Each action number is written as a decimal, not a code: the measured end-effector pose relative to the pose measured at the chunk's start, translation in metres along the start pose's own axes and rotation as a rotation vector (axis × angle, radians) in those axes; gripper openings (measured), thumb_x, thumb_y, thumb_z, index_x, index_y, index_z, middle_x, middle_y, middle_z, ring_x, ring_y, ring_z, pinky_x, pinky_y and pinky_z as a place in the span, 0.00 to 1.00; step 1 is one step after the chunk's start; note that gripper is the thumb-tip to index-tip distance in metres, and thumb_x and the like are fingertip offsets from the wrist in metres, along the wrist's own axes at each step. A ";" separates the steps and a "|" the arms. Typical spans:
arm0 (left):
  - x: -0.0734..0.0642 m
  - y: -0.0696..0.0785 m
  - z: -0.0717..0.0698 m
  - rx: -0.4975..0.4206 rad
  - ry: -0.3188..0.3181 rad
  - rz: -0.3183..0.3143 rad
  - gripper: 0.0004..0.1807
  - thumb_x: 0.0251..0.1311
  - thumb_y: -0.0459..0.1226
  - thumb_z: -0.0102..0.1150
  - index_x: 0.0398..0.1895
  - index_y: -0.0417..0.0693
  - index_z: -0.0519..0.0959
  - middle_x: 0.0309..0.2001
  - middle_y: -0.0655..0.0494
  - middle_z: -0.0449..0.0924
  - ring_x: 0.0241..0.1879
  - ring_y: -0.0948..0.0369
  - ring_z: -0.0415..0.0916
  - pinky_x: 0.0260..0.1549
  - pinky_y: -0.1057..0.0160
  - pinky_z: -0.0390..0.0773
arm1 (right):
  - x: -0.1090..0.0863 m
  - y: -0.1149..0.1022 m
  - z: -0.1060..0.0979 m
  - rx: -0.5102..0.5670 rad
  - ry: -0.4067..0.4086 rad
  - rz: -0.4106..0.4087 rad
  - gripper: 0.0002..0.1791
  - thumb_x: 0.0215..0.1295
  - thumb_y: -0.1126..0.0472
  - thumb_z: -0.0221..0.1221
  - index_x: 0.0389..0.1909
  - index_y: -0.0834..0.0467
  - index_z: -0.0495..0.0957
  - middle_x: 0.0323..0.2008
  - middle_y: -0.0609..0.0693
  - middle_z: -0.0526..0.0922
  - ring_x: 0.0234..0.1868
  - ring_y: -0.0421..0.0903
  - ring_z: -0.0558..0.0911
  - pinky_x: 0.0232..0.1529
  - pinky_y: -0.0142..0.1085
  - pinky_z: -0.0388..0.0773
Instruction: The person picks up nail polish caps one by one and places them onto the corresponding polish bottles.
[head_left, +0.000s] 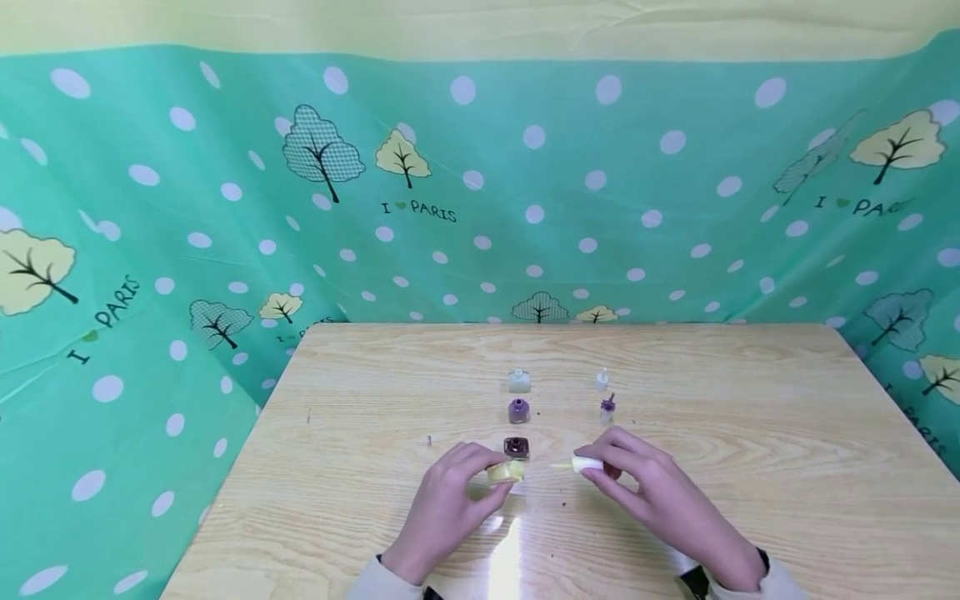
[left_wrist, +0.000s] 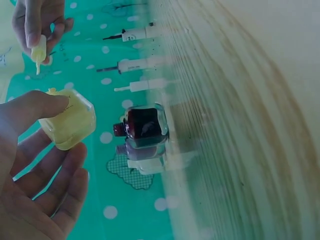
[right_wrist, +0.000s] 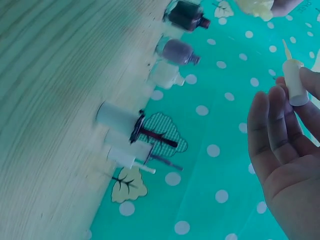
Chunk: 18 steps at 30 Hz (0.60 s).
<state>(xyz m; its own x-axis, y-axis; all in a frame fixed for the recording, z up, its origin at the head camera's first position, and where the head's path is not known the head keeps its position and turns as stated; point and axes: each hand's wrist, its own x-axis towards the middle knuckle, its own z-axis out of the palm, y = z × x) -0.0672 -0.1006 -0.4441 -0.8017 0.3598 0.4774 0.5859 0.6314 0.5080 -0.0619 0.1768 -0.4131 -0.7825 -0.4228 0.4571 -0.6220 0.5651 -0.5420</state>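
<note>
From afar I see the left hand (head_left: 459, 492) pinching the yellow bottle (head_left: 504, 473) just at the near side of the dark bottle (head_left: 516, 448), while rightward of the latter the right hand (head_left: 643, 479) grips the white cap (head_left: 588, 464), its brush (head_left: 562, 466) pointing left toward the yellow bottle, still apart.

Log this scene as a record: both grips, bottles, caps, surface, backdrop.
Left grip: holds yellow bottle, uncapped
Right grip: holds yellow-brush cap
Bottles, near to far: dark bottle, purple bottle, pale bottle; all uncapped
Caps, brushes up: dark-brush cap, purple-brush cap, pale-brush cap
Surface: wood-grain table
Backdrop: green dotted cloth
</note>
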 end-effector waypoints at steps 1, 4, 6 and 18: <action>0.000 0.001 0.000 -0.003 -0.001 -0.001 0.16 0.49 0.39 0.75 0.43 0.52 0.84 0.42 0.65 0.85 0.43 0.68 0.80 0.47 0.66 0.83 | 0.001 -0.001 0.001 0.007 0.000 -0.005 0.12 0.62 0.65 0.66 0.45 0.50 0.84 0.38 0.32 0.76 0.34 0.28 0.74 0.31 0.23 0.77; 0.001 0.003 0.000 -0.010 -0.006 -0.005 0.16 0.49 0.39 0.75 0.43 0.53 0.85 0.42 0.66 0.85 0.43 0.69 0.80 0.47 0.66 0.83 | 0.003 -0.004 0.002 0.025 -0.002 -0.022 0.12 0.62 0.65 0.66 0.45 0.49 0.84 0.37 0.32 0.75 0.34 0.28 0.74 0.32 0.21 0.76; 0.003 0.004 0.000 -0.010 -0.009 0.001 0.16 0.49 0.39 0.75 0.44 0.53 0.85 0.42 0.66 0.84 0.43 0.69 0.80 0.47 0.66 0.83 | 0.004 -0.005 0.003 0.032 -0.007 -0.024 0.12 0.62 0.65 0.66 0.45 0.48 0.84 0.36 0.32 0.75 0.33 0.28 0.74 0.31 0.21 0.76; 0.005 0.009 0.001 -0.007 -0.015 0.029 0.18 0.47 0.39 0.77 0.44 0.52 0.85 0.42 0.65 0.85 0.43 0.68 0.80 0.46 0.64 0.83 | 0.005 -0.006 0.004 0.026 -0.012 -0.046 0.11 0.63 0.64 0.66 0.45 0.49 0.84 0.36 0.31 0.74 0.33 0.28 0.73 0.32 0.19 0.74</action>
<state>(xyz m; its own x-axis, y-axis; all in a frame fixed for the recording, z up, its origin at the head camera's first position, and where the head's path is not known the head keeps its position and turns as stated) -0.0661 -0.0921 -0.4377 -0.7860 0.3883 0.4810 0.6096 0.6158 0.4992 -0.0619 0.1683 -0.4106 -0.7532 -0.4564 0.4737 -0.6578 0.5263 -0.5389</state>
